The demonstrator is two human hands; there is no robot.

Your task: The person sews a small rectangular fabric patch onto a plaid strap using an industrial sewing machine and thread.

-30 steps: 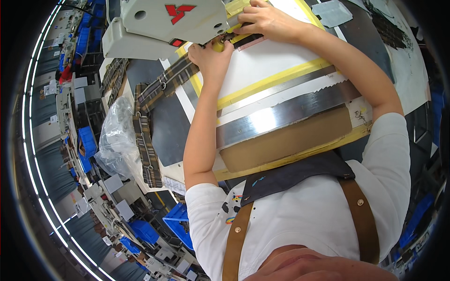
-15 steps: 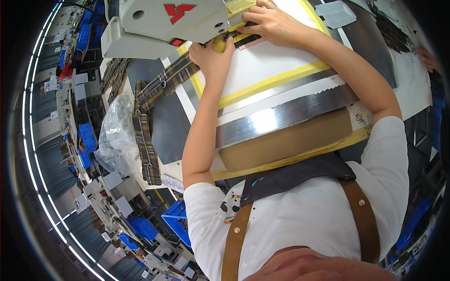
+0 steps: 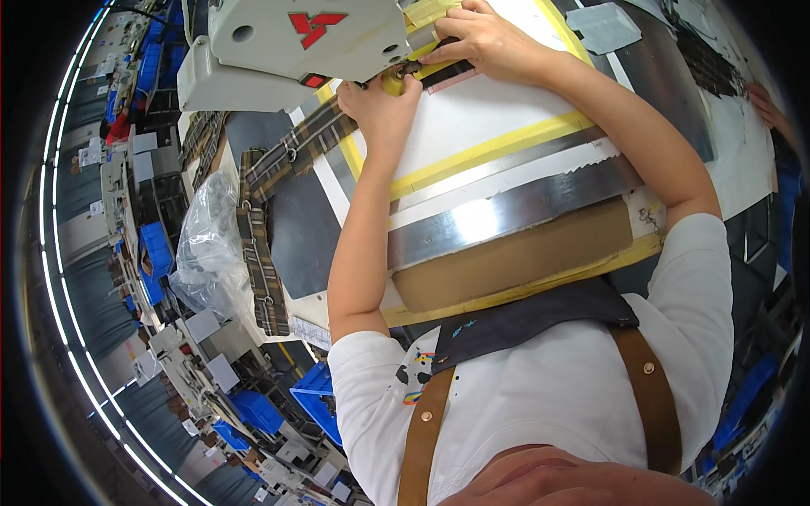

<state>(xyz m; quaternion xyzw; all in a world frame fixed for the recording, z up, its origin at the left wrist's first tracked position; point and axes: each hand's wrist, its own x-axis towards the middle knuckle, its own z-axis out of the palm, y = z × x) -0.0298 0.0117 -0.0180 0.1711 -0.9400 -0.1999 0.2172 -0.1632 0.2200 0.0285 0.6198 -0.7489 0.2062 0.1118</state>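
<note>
A plaid strap [image 3: 312, 137] with metal rings runs from the left up to the needle area of a light grey sewing machine [image 3: 278, 55]. My left hand [image 3: 377, 108] is closed on this strap beside the needle, its thumb at a round yellow part [image 3: 393, 82]. To the right of the needle my right hand [image 3: 488, 44] pinches a dark strip [image 3: 447, 74], with fingers bent over it. Whether the strip and the plaid strap are one piece, I cannot tell. The machine head hides part of the left fingers.
A metal-edged white work surface [image 3: 498, 126] with yellow tape lies under my forearms. More plaid strap [image 3: 253, 244] hangs at the left by a clear plastic bag [image 3: 207, 244]. A blue crate [image 3: 316, 403] stands lower left. Another person's hand [image 3: 764, 105] is at the right, near dark straps [image 3: 709, 63].
The view has shifted slightly. Both my hands stay in nearly the same place by the needle. The other person's hand at the right edge has moved a little, showing more forearm.
</note>
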